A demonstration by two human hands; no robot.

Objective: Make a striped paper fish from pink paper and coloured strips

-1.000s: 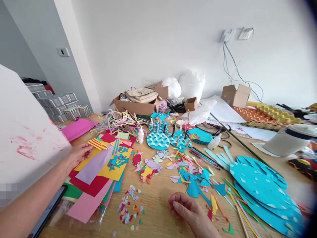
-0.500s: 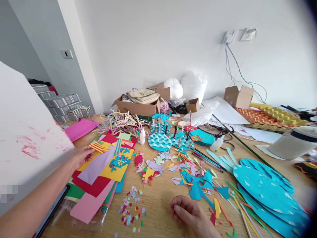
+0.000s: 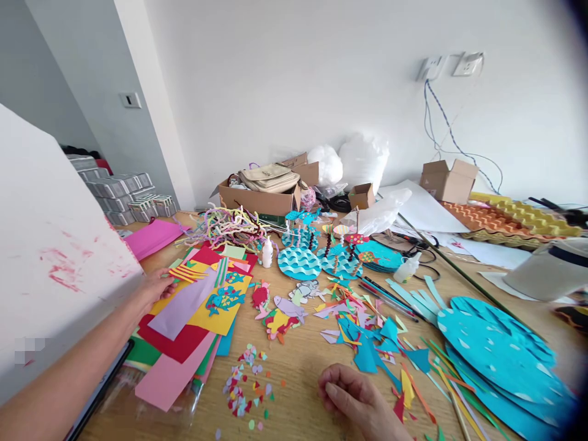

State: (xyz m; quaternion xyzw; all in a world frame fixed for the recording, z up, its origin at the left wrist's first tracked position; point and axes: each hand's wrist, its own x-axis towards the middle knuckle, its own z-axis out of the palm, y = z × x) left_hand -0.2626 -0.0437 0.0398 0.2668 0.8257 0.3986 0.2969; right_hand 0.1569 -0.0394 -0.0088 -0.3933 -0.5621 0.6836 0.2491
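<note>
Striped paper piece [image 3: 188, 272], left of centre, looks decorated; the left hand [image 3: 158, 286] meets its edge, whether pinching I cannot tell. Right hand [image 3: 350, 397], lower centre: thumb and fingers together. Mid-frame, a purple fish [image 3: 289, 306] seems undecorated.

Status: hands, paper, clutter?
Left hand at yellow-and-red striped paper cutout. Right hand curled, nothing visible inside. Loose multicoloured paper scraps just beyond.

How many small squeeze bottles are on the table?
2: the white bottle stands just left of the wavy blue discs; the other bottle sits to their right. The clutter may hide more.
</note>
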